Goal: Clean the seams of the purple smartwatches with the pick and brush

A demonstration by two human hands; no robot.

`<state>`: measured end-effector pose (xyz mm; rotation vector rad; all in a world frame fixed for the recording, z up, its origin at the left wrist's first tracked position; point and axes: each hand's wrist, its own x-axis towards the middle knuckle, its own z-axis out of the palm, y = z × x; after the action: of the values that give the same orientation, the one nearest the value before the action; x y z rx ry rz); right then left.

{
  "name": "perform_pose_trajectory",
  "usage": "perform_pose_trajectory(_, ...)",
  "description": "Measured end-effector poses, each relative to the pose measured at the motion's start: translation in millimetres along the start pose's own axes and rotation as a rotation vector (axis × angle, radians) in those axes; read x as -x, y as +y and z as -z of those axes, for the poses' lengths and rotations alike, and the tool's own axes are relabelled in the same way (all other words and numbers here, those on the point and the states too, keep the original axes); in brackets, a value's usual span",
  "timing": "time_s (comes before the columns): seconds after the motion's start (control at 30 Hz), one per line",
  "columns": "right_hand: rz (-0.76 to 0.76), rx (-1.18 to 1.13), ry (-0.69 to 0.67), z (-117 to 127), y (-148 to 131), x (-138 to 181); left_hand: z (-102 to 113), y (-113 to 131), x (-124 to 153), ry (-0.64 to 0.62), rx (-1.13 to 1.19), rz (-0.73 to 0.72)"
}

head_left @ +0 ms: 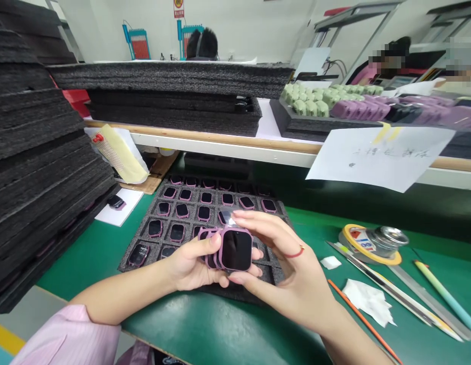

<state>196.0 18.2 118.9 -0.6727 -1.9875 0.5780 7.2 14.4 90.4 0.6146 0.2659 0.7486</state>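
Note:
My left hand (197, 261) is wrapped round a small stack of purple-framed smartwatch bodies with black screens, its thumb on their left edge. The front smartwatch body (236, 250) faces me, upright. My right hand (292, 258) curves about this front one, thumb at its lower edge and fingertips by its top. Something clear and shiny shows at the right fingertips; I cannot make out whether it is a film. Beneath both hands lies a black foam tray (144, 230) whose compartments hold many similar watch bodies, partly hidden by my hands.
Tape roll (368, 243) with a metal-topped jar, rulers (387, 286), an orange stick (362, 319) and crumpled tissue (368, 301) lie at right. Black foam stacks (41, 167) rise at left. A shelf (220, 144) crosses behind, holding foam trays. Other people sit beyond.

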Motion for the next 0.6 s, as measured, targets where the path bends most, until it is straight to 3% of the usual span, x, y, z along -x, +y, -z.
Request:
perform_pose_trajectory(0.37, 0.055, -0.012, -0.008, -1, -3, 4, -2, 0, 1, -0.028, -0.015, -0.023)
perform_pose_trajectory(0.47, 0.028, -0.121, 0.178, 1, -4, 8, -3, 0, 1, -0.057, 0.017, -0.039)
perform_pose_trajectory(0.53, 0.063, -0.037, 0.311, 6, -4, 13, -2, -1, 1, -0.081, 0.027, -0.051)
perform_pose_trajectory(0.6, 0.137, 0.098, 0.286, 13, -5, 17, -1, -2, 1, -0.083, 0.028, -0.044)
